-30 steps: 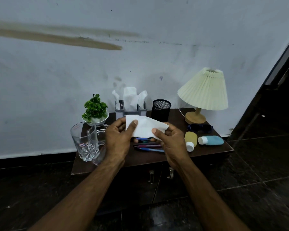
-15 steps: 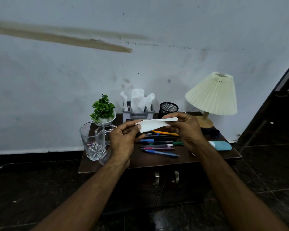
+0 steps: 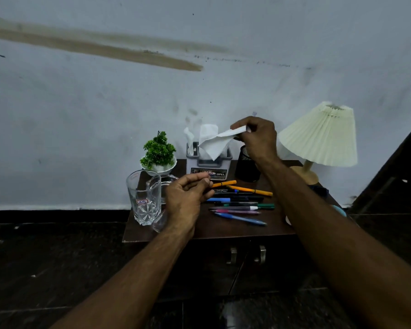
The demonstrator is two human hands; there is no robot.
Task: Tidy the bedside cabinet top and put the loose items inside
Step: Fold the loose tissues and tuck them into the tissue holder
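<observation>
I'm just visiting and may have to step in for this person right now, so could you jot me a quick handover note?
Right hand: pinching a white tissue in the air above the tissue holder.
Left hand: empty, loosely curled over the cabinet top.
On top: loose pens, glass mug, plant, black mesh cup, lamp.
Done: nothing visibly put away; the cabinet doors are shut.
Left: settle the tissue, gather the pens, stow the loose items inside.

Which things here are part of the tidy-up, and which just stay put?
In play: tissue pinched in right hand, tissue holder, loose pens, mesh cup, empty left hand.
Staying: lamp, plant, glass mug.
</observation>
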